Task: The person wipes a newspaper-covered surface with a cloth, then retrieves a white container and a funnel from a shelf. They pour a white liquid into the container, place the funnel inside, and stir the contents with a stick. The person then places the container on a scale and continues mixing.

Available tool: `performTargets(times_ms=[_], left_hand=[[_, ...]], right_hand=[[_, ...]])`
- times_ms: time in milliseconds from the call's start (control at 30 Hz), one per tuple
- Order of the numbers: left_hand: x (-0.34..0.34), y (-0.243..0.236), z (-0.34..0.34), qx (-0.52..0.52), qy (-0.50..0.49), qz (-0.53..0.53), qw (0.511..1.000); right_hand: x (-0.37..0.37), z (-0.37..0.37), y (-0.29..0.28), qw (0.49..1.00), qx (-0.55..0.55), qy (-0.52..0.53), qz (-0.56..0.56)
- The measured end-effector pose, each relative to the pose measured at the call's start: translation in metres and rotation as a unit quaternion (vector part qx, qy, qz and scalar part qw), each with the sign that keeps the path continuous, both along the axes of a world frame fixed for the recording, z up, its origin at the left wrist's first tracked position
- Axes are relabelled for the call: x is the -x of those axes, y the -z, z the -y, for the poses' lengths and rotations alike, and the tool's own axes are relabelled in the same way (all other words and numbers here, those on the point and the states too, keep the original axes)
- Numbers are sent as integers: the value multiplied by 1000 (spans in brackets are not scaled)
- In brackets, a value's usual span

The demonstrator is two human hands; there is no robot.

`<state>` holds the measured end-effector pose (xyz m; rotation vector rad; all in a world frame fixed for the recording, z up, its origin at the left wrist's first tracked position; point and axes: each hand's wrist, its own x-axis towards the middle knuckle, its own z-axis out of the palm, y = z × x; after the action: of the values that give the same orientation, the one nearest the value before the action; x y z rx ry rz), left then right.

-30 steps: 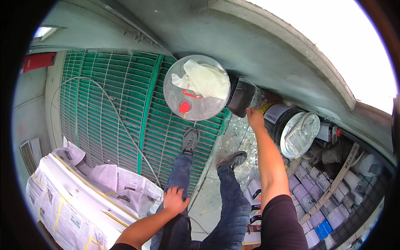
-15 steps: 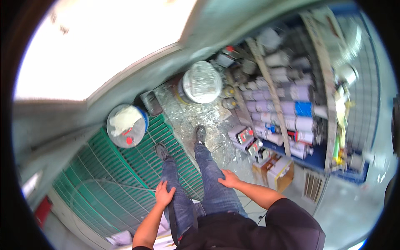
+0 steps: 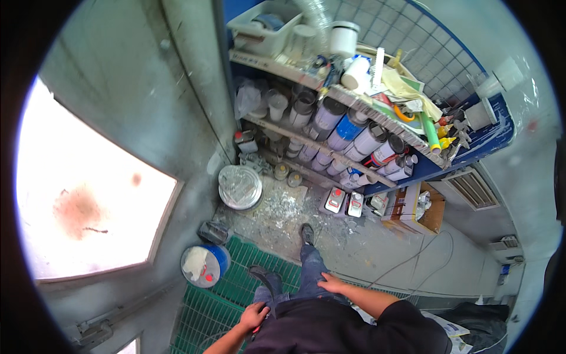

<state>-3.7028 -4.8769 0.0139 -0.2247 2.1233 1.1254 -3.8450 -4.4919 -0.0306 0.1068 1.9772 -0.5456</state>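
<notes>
Right hand off the dark bin, view swung to the shelves

Clock read with the picture's centre as hub. Left hand [image 3: 253, 317] at 6 o'clock, by the left thigh of the blue jeans [image 3: 314, 272], fingers bent; cannot tell if it has hold of the black strap beside it. Right hand [image 3: 331, 283] at 5 o'clock, lying loose on the right thigh, nothing seen in it. A second ago it was at the edge of the dark bin [image 3: 213, 232]; that bin now stands at 8 o'clock, touched by neither hand. My reading: handling is paused, right hand free

Farther out: left shoe [image 3: 264, 275] on the green grating [image 3: 209, 310], right shoe [image 3: 306, 234] on the spattered floor. Blue drum [image 3: 221, 259] between 7 and 8, just beside the bin, pale cloth [image 3: 194, 261] on its lid. Lidded bucket [image 3: 240, 184] at 9. Red-capped tins [image 3: 334, 202] toward 4, open cardboard box [image 3: 436, 212] past 3

Farthest: shelf unit [image 3: 277, 69] from 12 to 2, loaded with cans and tools, now filling the upper view; bright window [image 3: 106, 194] at 9
</notes>
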Motion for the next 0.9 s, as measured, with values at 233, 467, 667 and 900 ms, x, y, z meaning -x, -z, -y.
performTargets(times_ms=[233,467,667,900], left_hand=[[102,-42,6,111,123,61,984],[251,-112,-38,139,49,7,989],[379,-150,-68,124,-84,-168,974],[399,-197,-141,107,-25,-178,978]], right_hand=[[63,-39,39,996,61,47,-48],[151,-92,39,991,126,20,-41],[181,-122,29,970,224,-74,-54],[203,-139,13,969,243,-37,-29]])
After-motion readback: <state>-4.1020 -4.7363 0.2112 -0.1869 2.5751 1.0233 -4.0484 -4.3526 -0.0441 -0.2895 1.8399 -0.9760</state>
